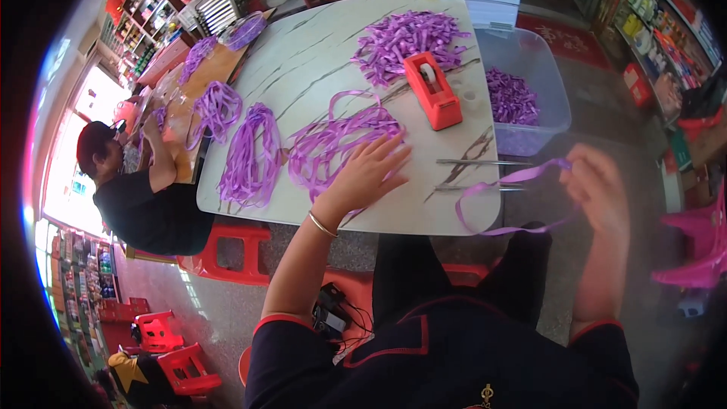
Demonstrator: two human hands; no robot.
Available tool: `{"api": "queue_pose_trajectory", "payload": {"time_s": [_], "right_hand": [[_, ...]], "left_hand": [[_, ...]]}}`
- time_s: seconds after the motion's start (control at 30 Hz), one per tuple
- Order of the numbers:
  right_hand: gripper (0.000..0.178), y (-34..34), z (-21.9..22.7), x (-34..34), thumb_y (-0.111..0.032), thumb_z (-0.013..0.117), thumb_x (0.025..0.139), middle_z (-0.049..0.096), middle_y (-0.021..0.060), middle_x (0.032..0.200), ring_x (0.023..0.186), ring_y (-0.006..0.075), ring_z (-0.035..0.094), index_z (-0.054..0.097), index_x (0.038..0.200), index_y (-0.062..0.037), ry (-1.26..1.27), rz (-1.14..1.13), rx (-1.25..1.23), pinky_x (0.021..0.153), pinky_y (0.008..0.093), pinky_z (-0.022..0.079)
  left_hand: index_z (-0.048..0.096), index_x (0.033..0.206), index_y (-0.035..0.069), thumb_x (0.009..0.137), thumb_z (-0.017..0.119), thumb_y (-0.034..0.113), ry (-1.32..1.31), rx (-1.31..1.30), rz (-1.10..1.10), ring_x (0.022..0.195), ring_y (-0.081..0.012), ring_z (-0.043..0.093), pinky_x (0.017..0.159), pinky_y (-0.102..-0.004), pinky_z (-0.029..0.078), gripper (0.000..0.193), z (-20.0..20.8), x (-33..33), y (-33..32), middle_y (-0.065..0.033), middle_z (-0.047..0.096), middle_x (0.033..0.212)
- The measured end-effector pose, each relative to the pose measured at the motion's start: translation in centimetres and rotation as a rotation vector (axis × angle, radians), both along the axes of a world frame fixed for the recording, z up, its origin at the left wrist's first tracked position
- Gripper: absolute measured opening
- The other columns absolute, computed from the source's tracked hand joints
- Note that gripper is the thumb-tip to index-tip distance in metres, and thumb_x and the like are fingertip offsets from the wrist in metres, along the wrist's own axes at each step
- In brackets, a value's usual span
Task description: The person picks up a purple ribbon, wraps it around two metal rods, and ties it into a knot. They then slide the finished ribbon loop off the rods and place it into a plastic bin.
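Pinched in my right hand, beyond the table's right edge, is one end of a purple ribbon strap. The strap hangs in a loose loop that reaches back over the table corner. My left hand, fingers spread, is over a loose heap of purple ribbon straps; whether it touches them I cannot tell. To its left lies a longer bunch of the same straps. Two thin metal rods stick out over the right edge, near the looped strap. A red tape dispenser stands farther back.
Behind the dispenser is a pile of folded purple straps on the marble-patterned table. A clear plastic tub holding more folded straps stands right of it. At the left, another person works at a wooden table. Red stools stand below.
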State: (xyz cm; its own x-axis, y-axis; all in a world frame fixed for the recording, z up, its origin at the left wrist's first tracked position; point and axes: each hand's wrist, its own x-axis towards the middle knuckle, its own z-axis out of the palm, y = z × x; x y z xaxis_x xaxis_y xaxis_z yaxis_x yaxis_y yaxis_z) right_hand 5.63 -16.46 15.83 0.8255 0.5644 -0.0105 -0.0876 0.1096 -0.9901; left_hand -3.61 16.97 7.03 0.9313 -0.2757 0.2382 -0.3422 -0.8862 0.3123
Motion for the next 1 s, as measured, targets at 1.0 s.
{"api": "queue_pose_trajectory", "payload": {"time_s": [1.0], "right_hand": [[0.005,-4.0,-1.0,-0.9,-0.007,0.062,0.077,0.059,0.008,0.068,0.06,0.0188,0.058,0.06,0.079,-0.0034,-0.676,0.188,-0.438,0.054,0.0276,0.042]], "left_hand": [[0.057,0.106,-0.003,0.089,0.051,0.011,0.493,-1.079,-0.265,0.093,-0.0148,0.058,0.08,-0.0263,0.045,0.023,3.5,1.9,-15.0,-0.0099,0.061,0.098]]}}
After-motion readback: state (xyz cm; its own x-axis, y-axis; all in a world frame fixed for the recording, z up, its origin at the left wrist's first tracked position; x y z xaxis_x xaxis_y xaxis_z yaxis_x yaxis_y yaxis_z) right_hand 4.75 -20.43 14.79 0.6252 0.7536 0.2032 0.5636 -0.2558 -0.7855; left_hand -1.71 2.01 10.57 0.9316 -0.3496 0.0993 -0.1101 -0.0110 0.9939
